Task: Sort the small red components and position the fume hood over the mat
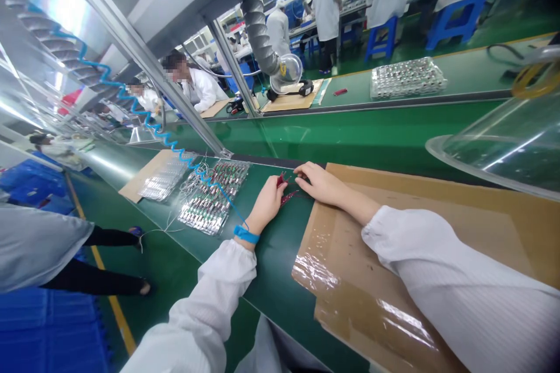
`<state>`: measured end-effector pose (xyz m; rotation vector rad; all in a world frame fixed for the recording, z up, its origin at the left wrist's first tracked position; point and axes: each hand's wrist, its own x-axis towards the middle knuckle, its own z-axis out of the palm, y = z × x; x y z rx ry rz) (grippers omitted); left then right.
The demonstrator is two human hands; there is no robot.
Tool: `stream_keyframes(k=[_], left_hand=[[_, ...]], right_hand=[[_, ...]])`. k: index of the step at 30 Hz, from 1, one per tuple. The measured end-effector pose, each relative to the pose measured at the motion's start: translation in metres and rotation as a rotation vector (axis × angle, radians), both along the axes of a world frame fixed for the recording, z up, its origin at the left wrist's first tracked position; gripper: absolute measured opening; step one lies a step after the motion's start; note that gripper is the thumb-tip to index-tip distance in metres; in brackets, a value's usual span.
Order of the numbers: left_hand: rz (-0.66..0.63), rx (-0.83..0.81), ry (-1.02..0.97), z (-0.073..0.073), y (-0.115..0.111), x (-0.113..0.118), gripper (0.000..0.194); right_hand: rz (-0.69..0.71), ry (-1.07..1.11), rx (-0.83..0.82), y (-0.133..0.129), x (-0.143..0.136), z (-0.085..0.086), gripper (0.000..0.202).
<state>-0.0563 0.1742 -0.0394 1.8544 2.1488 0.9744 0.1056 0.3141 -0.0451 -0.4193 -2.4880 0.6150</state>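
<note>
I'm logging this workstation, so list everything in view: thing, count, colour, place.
small red parts: a few, red, on the green bench between both hands
component tray: one, clear with red-green parts, left of the hands
second tray: one, clear, on cardboard further left
cardboard sheet: one, brown, under the right forearm
far tray: one, clear, across the belt
coiled cord: one, blue, runs to the wrist strap
co-workers: several, white coats, background
left hand: fingers touching red parts
right hand: fingers on red parts

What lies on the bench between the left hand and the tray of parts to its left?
In the head view, only bare green mat separates the left hand from the tray of parts. The blue coiled cord from the wrist strap runs over that tray.
</note>
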Motion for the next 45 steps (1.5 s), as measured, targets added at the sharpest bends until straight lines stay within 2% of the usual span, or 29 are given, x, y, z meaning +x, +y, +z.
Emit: stream_keyframes(k=[3, 8, 15, 19, 23, 29, 36, 41, 45], left_hand=[[0.047, 0.04, -0.1, 0.002, 0.0, -0.002, 0.015], [0.127, 0.113, -0.327, 0.001, 0.001, -0.005, 0.02], [0.158, 0.221, -0.813, -0.002, 0.007, -0.003, 0.031], [0.159, 0.261, -1.087, 0.002, 0.008, -0.005, 0.032], [0.165, 0.295, -1.275, 0.007, 0.005, -0.009, 0.035], [0.162, 0.346, -1.403, 0.011, 0.005, -0.01, 0.047], [0.196, 0.487, -1.414, 0.014, 0.005, -0.01, 0.048], [0.164, 0.443, -1.43, 0.011, 0.009, 0.015, 0.049], [0.134, 0.395, -1.474, 0.007, 0.014, 0.04, 0.043]], right_hand=[[0.06, -0.062, 0.04, 0.001, 0.002, -0.001, 0.024], [0.112, -0.159, 0.136, -0.003, 0.005, 0.003, 0.037], [0.164, -0.244, 0.244, -0.029, -0.01, 0.011, 0.016], [0.179, -0.265, 0.276, -0.038, -0.016, 0.015, 0.016], [0.155, -0.276, 0.265, -0.039, -0.02, 0.015, 0.012], [0.064, -0.238, 0.131, -0.037, -0.018, 0.011, 0.007], [-0.053, -0.1, -0.204, -0.028, -0.015, 0.013, 0.003], [-0.089, 0.01, -0.419, -0.043, -0.022, 0.022, 0.009], [-0.091, 0.082, -0.466, -0.067, -0.023, 0.03, 0.012]])
